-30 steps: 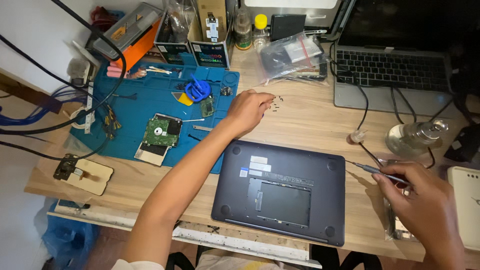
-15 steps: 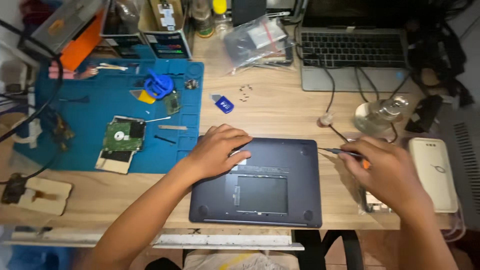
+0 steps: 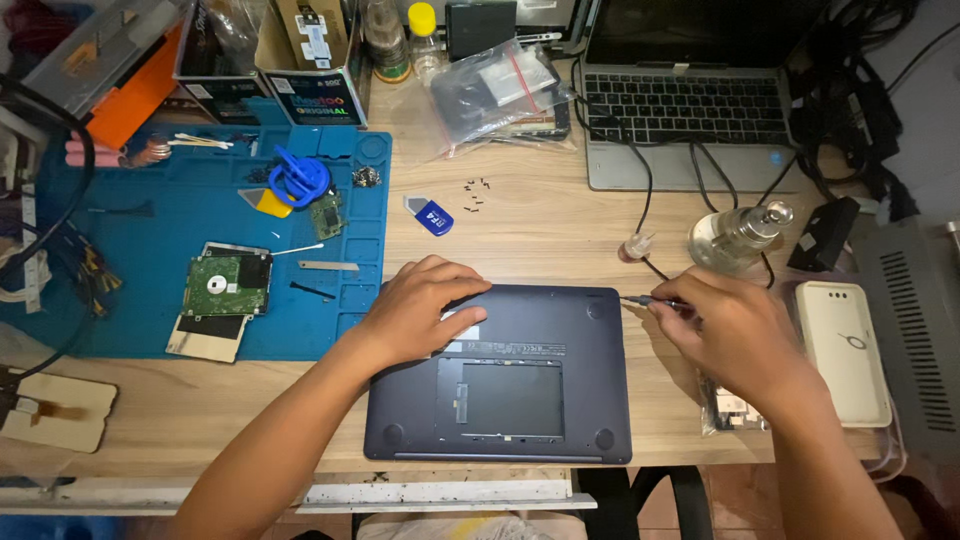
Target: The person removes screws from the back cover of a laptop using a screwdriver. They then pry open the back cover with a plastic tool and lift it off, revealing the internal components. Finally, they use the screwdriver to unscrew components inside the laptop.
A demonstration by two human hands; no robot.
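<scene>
A dark blue-grey laptop [image 3: 520, 400] lies bottom side up at the front edge of the wooden desk [image 3: 540, 230]. My left hand [image 3: 420, 310] rests flat on its upper left corner, fingers spread. My right hand [image 3: 730, 335] grips a thin screwdriver [image 3: 645, 300] whose tip points at the laptop's upper right corner. Several tiny dark screws [image 3: 478, 192] lie loose on the wood behind the laptop, next to a small blue plastic tool [image 3: 432, 216].
A blue work mat [image 3: 150, 250] on the left carries a bare hard-drive board [image 3: 225, 285], a blue suction cup [image 3: 298, 178] and small parts. An open laptop [image 3: 690, 110], a clear bottle [image 3: 738, 235], a white box [image 3: 845, 350], cables and a plastic bag [image 3: 500, 90] crowd the back and right.
My left hand left the loose screws and came down onto the laptop's upper left corner. My right hand brought the screwdriver up to the upper right corner.
</scene>
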